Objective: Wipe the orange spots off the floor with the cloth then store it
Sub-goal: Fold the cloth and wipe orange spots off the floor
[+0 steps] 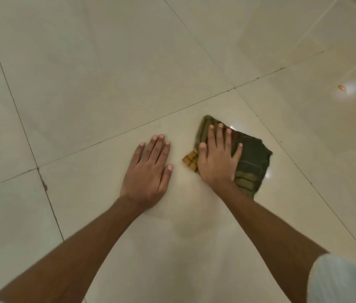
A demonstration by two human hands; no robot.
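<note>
Cloth (253, 160), folded and dark green with a yellow edge, is pressed flat to the floor (85, 73) under the right hand (218, 158), whose fingers are straight and spread. The left hand (148, 169) is laid flat on the tile just beside it, fingers straight, as a brace. One orange spot (342, 88) is seen well apart, ahead to the right. Even pressure should be kept as the cloth is slid toward that spot, the fold being held from bunching.

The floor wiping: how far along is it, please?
The right hand presses the cloth on the floor; the left hand rests flat beside it. No spots show near the hands. One orange spot at far right is unwiped, and the cloth is not yet stored.
</note>
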